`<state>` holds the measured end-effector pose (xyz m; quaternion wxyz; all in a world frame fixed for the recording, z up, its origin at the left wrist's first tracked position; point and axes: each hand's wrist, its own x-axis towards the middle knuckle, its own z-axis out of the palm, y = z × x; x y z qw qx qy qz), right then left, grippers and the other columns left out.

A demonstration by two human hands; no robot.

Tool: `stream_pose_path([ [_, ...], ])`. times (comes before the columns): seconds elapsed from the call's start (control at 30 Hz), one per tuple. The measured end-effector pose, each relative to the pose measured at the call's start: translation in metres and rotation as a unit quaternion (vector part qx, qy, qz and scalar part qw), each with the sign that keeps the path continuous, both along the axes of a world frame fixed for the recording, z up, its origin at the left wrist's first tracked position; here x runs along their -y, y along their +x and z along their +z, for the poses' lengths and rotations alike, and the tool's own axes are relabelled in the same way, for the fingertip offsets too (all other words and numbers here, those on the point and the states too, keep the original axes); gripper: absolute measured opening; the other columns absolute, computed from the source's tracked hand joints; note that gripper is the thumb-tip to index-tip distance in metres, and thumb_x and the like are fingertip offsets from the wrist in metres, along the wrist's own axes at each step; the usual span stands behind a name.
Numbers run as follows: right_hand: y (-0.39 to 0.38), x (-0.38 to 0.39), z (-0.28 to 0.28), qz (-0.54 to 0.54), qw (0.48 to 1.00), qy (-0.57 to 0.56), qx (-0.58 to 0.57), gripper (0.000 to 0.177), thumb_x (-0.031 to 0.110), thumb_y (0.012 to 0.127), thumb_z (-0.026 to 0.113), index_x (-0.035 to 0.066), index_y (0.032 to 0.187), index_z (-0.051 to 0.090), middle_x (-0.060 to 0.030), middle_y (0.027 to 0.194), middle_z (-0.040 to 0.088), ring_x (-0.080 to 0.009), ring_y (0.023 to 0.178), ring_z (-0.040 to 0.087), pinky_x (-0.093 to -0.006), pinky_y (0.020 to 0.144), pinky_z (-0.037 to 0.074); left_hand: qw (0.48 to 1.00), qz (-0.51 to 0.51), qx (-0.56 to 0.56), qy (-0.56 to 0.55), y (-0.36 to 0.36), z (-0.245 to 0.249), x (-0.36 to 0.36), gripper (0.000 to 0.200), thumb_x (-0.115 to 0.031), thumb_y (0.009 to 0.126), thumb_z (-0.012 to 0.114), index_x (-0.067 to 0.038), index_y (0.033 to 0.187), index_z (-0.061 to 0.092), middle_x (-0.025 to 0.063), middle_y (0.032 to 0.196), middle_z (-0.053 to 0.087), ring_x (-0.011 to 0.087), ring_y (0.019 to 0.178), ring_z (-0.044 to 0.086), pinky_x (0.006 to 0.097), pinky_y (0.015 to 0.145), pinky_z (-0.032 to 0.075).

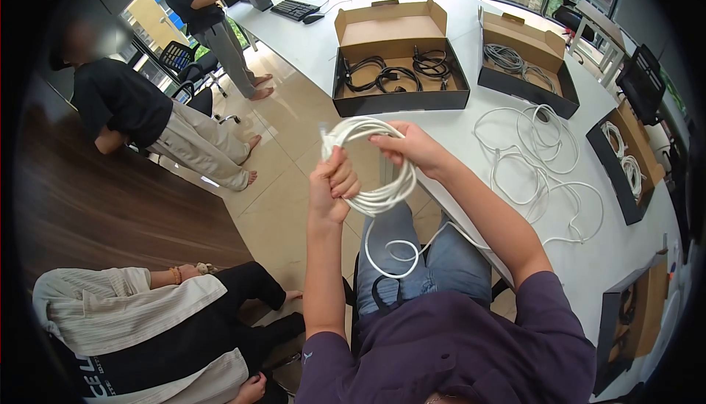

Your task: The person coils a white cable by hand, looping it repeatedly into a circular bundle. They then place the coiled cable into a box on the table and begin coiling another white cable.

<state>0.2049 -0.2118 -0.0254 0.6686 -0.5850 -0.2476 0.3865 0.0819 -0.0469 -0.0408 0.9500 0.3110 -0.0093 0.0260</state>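
beside white table (457,126), gripping cable coil (388,197) in curled left hand (337,177), pinching it with right hand (418,148), likely against loops slipping.

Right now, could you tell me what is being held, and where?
A white cable coil: the left hand grips its left side, the right hand its upper right.

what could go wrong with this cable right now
The loose tail of the coil hangs in loops over the lap and might snag or knot. The uncoiled cable on the table crosses itself, so pulling could tighten a tangle. If the left hand slackens, the coil may spring open.
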Motion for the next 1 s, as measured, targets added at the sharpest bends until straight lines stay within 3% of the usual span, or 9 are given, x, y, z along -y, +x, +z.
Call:
stream_pose_path([
  [0.1, -0.005, 0.006, -0.006, 0.031, 0.998, 0.028, -0.049, 0.033, 0.022, 0.088, 0.066, 0.003, 0.112, 0.055, -0.0031, 0.081, 0.064, -0.0089, 0.068, 0.065, -0.0203, 0.058, 0.052, 0.999, 0.040, 0.000, 0.001, -0.002, 0.005, -0.003, 0.027, -0.025, 0.102, 0.039, -0.011, 0.080, 0.046, -0.0088, 0.047, 0.026, 0.0026, 0.033, 0.021, 0.0206, 0.034, 0.020],
  [0.3, 0.021, 0.020, -0.011, 0.111, 0.990, -0.036, -0.081, 0.027, 0.028, 0.090, 0.066, 0.010, 0.072, 0.058, 0.0027, 0.051, 0.050, -0.0089, 0.044, 0.055, -0.0247, 0.048, 0.050, 0.993, -0.077, -0.086, 0.029, -0.001, 0.004, 0.004, 0.024, -0.025, 0.099, 0.048, -0.015, 0.077, 0.045, -0.0092, 0.044, 0.025, 0.0029, 0.032, 0.020, 0.0219, 0.035, 0.019],
  [0.4, 0.032, 0.018, -0.011, 0.125, 0.983, -0.052, -0.127, 0.038, 0.031, 0.090, 0.066, 0.014, 0.060, 0.051, 0.0053, 0.041, 0.039, -0.0077, 0.034, 0.044, -0.0258, 0.043, 0.047, 0.971, -0.058, -0.130, 0.190, -0.002, 0.013, 0.024, 0.025, -0.024, 0.096, 0.054, -0.016, 0.075, 0.043, -0.0089, 0.044, 0.024, 0.0034, 0.033, 0.019, 0.0232, 0.036, 0.018],
  [0.53, 0.039, 0.017, -0.011, 0.125, 0.985, -0.071, -0.099, 0.031, 0.028, 0.089, 0.068, 0.008, 0.067, 0.058, 0.0032, 0.045, 0.046, -0.0077, 0.037, 0.046, -0.0235, 0.046, 0.046, 0.965, -0.081, -0.148, 0.202, 0.003, 0.007, 0.027, 0.032, -0.030, 0.097, 0.054, -0.016, 0.072, 0.040, -0.0074, 0.045, 0.024, 0.0056, 0.035, 0.019, 0.0253, 0.037, 0.019],
  [0.63, 0.026, 0.019, -0.008, 0.067, 0.993, -0.081, 0.054, 0.025, 0.025, 0.084, 0.072, 0.002, 0.091, 0.065, -0.0054, 0.065, 0.063, -0.0127, 0.057, 0.061, -0.0252, 0.058, 0.052, 0.956, -0.018, -0.158, 0.246, -0.004, 0.012, 0.032, 0.036, -0.035, 0.096, 0.055, -0.016, 0.070, 0.040, -0.0075, 0.045, 0.025, 0.0054, 0.036, 0.020, 0.0256, 0.037, 0.018],
  [0.67, 0.024, 0.019, -0.007, 0.025, 0.979, -0.076, 0.185, 0.030, 0.024, 0.082, 0.073, 0.003, 0.100, 0.063, -0.0078, 0.075, 0.064, -0.0152, 0.066, 0.063, -0.0267, 0.063, 0.052, 0.957, -0.016, -0.159, 0.240, -0.006, 0.011, 0.034, 0.036, -0.036, 0.097, 0.054, -0.016, 0.071, 0.040, -0.0074, 0.045, 0.024, 0.0058, 0.036, 0.020, 0.0257, 0.038, 0.018],
  [0.73, 0.020, 0.017, -0.005, -0.066, 0.897, -0.066, 0.431, 0.047, 0.023, 0.077, 0.075, 0.004, 0.118, 0.060, -0.0125, 0.094, 0.067, -0.0202, 0.083, 0.067, -0.0298, 0.072, 0.054, 0.960, -0.015, -0.160, 0.231, -0.010, 0.003, 0.036, 0.035, -0.038, 0.098, 0.050, -0.016, 0.073, 0.040, -0.0072, 0.045, 0.023, 0.0066, 0.035, 0.019, 0.0258, 0.038, 0.019],
  [0.87, -0.004, 0.015, -0.016, -0.102, 0.806, -0.042, 0.582, 0.063, 0.016, 0.068, 0.075, 0.008, 0.127, 0.053, -0.0165, 0.108, 0.064, -0.0293, 0.095, 0.064, -0.0351, 0.080, 0.052, 0.977, -0.044, -0.151, 0.141, -0.006, -0.028, 0.045, 0.025, -0.037, 0.099, 0.050, -0.014, 0.089, 0.050, -0.0072, 0.046, 0.021, 0.0062, 0.036, 0.018, 0.0251, 0.038, 0.018],
  [1.0, -0.010, 0.021, -0.022, -0.075, 0.818, -0.190, 0.537, 0.033, 0.018, 0.064, 0.073, 0.008, 0.095, 0.070, -0.0147, 0.081, 0.068, -0.0322, 0.076, 0.065, -0.0378, 0.069, 0.052, 0.968, -0.132, -0.145, 0.154, -0.012, -0.016, 0.062, 0.019, -0.033, 0.099, 0.051, -0.015, 0.096, 0.053, -0.0070, 0.047, 0.021, 0.0055, 0.036, 0.018, 0.0248, 0.038, 0.017],
])
